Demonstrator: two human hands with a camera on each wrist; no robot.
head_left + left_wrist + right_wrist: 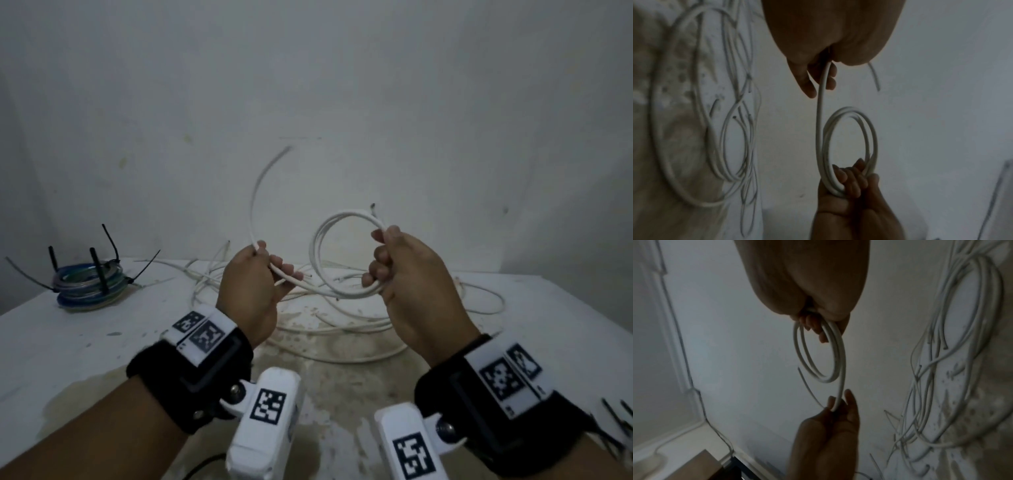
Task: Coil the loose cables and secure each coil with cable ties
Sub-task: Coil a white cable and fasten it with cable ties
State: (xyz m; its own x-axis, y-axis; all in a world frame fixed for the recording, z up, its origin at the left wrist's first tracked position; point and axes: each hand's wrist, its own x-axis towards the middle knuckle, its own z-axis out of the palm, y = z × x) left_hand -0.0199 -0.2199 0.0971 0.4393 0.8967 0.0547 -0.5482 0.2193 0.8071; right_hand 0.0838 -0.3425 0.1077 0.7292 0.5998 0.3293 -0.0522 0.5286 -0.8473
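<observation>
Tied coils (89,286): a blue and clear stack bound with black cable ties (97,270) sits at your far left on the tabletop (102,346)
Left hand (251,291): your fingers curl round the free run of the white cable (346,253), its tail arcing up towards the wall
Loose cables (342,325): white strands lie tangled on the tabletop beneath both hands
Right hand (411,281): your fingers clamp the small white coil, held upright above the tabletop

Black wristbands (191,380), apparently white-tagged
</observation>
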